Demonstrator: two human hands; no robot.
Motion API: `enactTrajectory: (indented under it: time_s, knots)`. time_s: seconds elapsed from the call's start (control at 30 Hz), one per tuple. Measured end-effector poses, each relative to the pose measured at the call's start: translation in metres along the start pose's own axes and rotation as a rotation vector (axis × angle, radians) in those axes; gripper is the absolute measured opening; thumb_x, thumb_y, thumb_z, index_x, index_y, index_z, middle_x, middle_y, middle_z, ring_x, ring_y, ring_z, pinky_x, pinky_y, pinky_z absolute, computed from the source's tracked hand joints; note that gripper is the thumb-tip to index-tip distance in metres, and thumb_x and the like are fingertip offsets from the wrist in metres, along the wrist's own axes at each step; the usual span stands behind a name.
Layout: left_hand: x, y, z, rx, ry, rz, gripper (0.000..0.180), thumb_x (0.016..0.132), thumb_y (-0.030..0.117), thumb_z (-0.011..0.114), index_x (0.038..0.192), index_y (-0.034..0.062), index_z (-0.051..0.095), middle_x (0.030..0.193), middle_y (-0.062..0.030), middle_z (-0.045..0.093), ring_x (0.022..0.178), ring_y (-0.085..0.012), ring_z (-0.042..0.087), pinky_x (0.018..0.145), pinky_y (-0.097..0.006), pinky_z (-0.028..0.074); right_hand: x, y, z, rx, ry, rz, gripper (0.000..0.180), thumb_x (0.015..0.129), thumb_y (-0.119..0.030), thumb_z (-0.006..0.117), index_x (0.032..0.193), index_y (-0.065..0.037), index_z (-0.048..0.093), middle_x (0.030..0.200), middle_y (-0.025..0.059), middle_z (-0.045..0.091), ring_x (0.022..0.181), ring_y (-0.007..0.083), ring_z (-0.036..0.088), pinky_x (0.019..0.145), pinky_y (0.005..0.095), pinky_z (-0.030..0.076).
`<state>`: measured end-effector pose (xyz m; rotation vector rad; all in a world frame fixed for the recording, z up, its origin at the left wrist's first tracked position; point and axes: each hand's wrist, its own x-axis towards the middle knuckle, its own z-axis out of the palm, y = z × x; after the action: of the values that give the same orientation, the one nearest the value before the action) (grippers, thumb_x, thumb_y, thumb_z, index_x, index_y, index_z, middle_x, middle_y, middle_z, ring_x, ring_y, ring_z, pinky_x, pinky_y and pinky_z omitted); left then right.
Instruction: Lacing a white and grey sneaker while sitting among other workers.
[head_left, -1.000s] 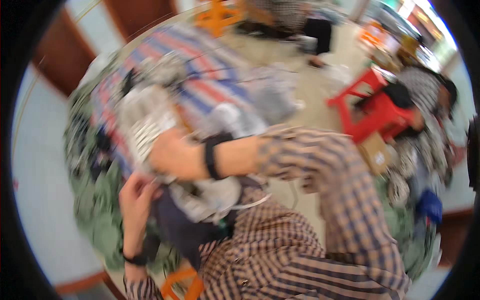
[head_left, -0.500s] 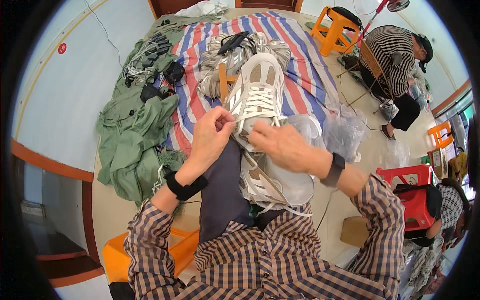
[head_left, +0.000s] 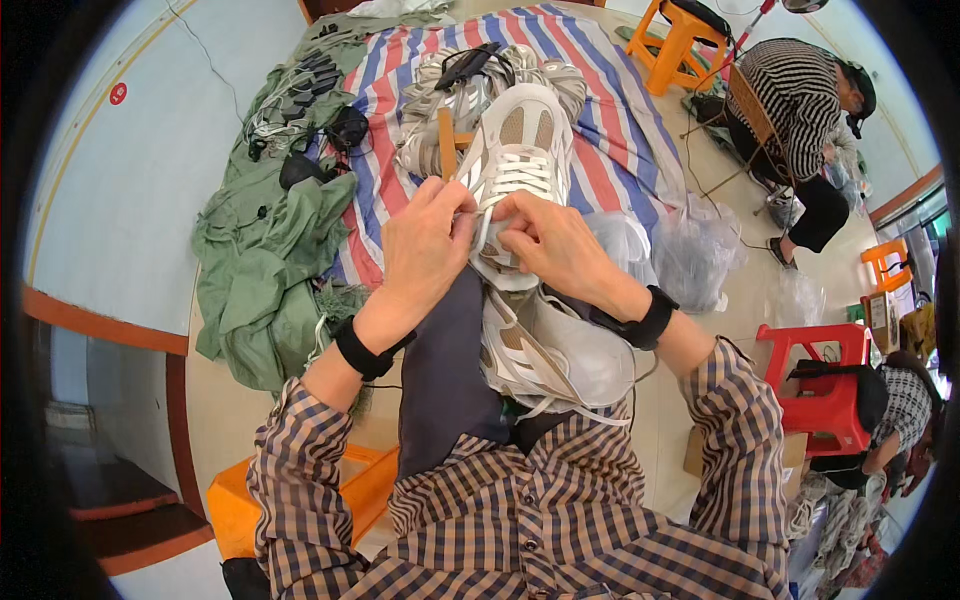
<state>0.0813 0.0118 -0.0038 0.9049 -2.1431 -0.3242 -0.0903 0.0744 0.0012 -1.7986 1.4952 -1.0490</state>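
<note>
A white and beige sneaker [head_left: 521, 110] is propped over my lap, toe pointing away from me. White shoelaces [head_left: 523, 172] zigzag across its tongue. My left hand [head_left: 425, 243] pinches a lace end beside the shoe's collar. My right hand [head_left: 568, 243] is curled over the collar, with its thumb and forefinger closed on the lace close to my left fingertips. The exact grip of each hand is partly hidden by the fingers. Nearer me, a second sneaker [head_left: 515, 352] of the same kind rests on my lap, its lace hanging loose.
Beyond lies a heap of similar shoes [head_left: 420, 152] on a striped sheet [head_left: 622, 135]. Green cloth [head_left: 255, 290] is at left. Clear plastic bags [head_left: 692, 262], a red stool [head_left: 845, 400] and a seated person [head_left: 790, 95] are on the right. Orange stools [head_left: 668, 55] stand about.
My right hand has moved left and up, closer to my left hand at the lace. My left hand has risen slightly. The nearer sneaker has stayed about where it was.
</note>
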Motion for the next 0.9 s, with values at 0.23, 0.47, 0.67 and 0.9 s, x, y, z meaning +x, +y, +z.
enactTrajectory:
  time_s: [0.23, 0.47, 0.67, 0.9]
  knots:
    - [0.013, -0.003, 0.002, 0.186, -0.108, 0.204, 0.013, 0.076, 0.004, 0.064, 0.088, 0.0056, 0.06, 0.077, -0.0073, 0.056, 0.064, -0.0218, 0.058, 0.058, -0.03, 0.046, 0.001, -0.006, 0.0, 0.05, 0.011, 0.11, 0.019, 0.081, -0.006, 0.055, 0.096, 0.004, 0.058, 0.073, 0.0183, 0.065, 0.073, 0.0336, 0.065, 0.068, 0.0389, 0.05]
    - [-0.001, -0.005, 0.0, -0.245, -0.073, -0.19, 0.006, 0.08, 0.0, 0.06, 0.086, 0.001, 0.059, 0.079, -0.0073, 0.059, 0.071, -0.0168, 0.058, 0.066, -0.028, 0.047, 0.004, 0.011, 0.017, 0.093, 0.153, 0.045, 0.017, 0.082, -0.011, 0.059, 0.093, 0.002, 0.063, 0.069, 0.0123, 0.066, 0.055, 0.0176, 0.065, 0.056, 0.0318, 0.051]
    - [0.004, -0.005, 0.017, -0.244, -0.125, -0.166, 0.002, 0.083, 0.0, 0.06, 0.085, 0.0001, 0.06, 0.076, -0.0022, 0.057, 0.065, -0.0091, 0.051, 0.059, -0.024, 0.042, 0.011, 0.016, 0.017, -0.164, 0.244, 0.022, 0.014, 0.075, -0.011, 0.058, 0.077, 0.001, 0.065, 0.07, 0.0213, 0.065, 0.067, 0.0388, 0.064, 0.063, 0.0439, 0.051]
    - [-0.003, -0.023, -0.021, -0.306, 0.022, -0.262, 0.015, 0.087, 0.002, 0.057, 0.1, 0.0023, 0.064, 0.093, -0.0015, 0.059, 0.063, -0.0071, 0.049, 0.057, -0.022, 0.04, -0.008, -0.021, 0.008, -0.215, -0.523, -0.371, 0.012, 0.075, -0.011, 0.059, 0.073, 0.0, 0.06, 0.064, 0.0196, 0.062, 0.064, 0.0376, 0.064, 0.057, 0.0454, 0.049]
